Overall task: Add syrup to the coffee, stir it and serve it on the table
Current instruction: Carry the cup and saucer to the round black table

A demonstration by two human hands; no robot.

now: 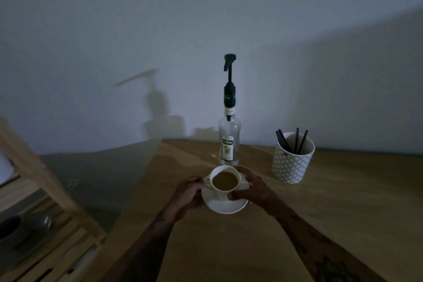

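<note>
— How many cups?
— One coffee cup (224,181) on one saucer (225,205), clamped between left hand (190,192) and right hand (250,191) grips.
— Beyond them?
— One syrup bottle (229,142); rightward, one holder (293,159) with several stirrers (297,141), on the bench (332,201).

Two bare forearms reach in from the near edge, with no sleeves, watch or rings showing in the dim light. Both carry dark tattoos: small marks along the left forearm, and a larger, leaf-like patterned design near the right elbow. The left hand (191,192) and right hand (250,190) are ungloved.
</note>
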